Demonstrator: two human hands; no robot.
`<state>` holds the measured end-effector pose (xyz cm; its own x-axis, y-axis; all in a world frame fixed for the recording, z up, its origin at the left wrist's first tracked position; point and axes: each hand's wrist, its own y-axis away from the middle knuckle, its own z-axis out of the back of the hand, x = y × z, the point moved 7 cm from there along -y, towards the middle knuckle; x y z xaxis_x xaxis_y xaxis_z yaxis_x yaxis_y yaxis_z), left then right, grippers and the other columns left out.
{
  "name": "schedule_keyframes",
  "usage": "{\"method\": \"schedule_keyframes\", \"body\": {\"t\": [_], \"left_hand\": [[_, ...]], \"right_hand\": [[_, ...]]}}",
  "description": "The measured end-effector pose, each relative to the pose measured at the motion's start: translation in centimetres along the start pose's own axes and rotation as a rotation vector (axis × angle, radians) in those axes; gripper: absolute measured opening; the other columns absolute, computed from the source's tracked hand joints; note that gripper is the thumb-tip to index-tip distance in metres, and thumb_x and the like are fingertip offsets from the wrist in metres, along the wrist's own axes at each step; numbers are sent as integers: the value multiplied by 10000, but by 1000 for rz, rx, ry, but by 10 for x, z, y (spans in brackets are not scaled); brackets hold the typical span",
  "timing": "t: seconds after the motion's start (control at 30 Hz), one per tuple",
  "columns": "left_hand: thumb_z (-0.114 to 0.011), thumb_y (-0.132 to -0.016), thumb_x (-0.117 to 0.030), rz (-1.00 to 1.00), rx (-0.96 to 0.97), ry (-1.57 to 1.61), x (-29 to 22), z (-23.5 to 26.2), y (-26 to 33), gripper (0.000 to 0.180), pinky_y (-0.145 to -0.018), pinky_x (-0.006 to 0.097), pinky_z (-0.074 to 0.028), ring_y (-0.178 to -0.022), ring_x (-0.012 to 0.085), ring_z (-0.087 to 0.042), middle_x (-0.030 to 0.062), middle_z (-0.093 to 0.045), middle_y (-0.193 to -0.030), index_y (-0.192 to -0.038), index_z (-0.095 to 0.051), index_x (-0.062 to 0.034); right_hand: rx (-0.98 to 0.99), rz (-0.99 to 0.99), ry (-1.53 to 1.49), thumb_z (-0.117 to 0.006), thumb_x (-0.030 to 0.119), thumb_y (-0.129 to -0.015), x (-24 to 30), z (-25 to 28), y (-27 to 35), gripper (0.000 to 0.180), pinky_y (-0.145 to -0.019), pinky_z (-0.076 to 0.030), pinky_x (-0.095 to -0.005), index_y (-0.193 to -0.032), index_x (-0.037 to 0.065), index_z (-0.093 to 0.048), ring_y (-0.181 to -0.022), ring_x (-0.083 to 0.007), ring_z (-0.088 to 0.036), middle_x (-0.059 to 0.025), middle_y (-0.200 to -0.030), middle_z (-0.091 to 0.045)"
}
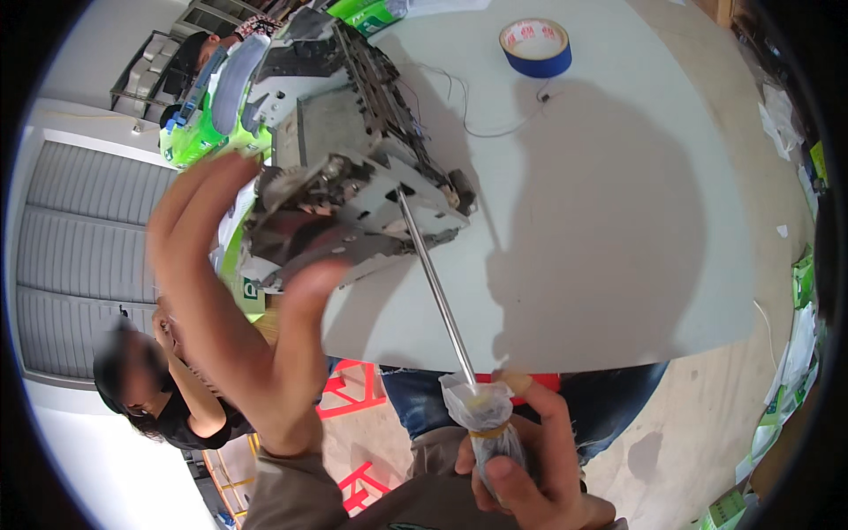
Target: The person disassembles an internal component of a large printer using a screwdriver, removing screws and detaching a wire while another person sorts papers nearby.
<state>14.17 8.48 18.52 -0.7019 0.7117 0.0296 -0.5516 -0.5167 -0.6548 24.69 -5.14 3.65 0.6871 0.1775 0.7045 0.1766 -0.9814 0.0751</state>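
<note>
The left hand (225,331), partly blurred, reaches up at left of centre, its fingers (199,199) arched toward the upper left and thumb (309,296) set opposite in a wide grip. Below and right of centre, the right hand (549,464) is curled closed.

A pale counter (724,283) is spreading across the centre and upper right. A grey slatted panel (88,256) is lining the left side, while beige floor (685,411) is showing at lower right.
</note>
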Motion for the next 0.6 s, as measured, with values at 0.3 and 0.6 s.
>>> {"method": "schedule_keyframes", "body": {"t": [0.3, 0.6], "left_hand": [[-829, -748, -229, 66, 540, 70, 22, -48, -44, 506, -870, 377, -493, -981, 340, -649, 165, -661, -1053, -1162, -656, 7], [-849, -739, -224, 54, 520, 98, 30, -46, -48, 421, -763, 376, -524, -854, 331, -672, 157, -690, -964, -1047, -703, 23]], "right_hand": [[-157, 182, 543, -579, 22, -935, 18, -2, 7, 602, -1069, -370, -398, -1458, -67, -295, -1201, -301, -496, -217, -1304, -488], [-263, 199, 614, -721, -67, -758, 31, -10, 10, 722, -1021, -404, -400, -1410, -54, -411, -1150, -339, -521, -217, -1254, -517]]}}
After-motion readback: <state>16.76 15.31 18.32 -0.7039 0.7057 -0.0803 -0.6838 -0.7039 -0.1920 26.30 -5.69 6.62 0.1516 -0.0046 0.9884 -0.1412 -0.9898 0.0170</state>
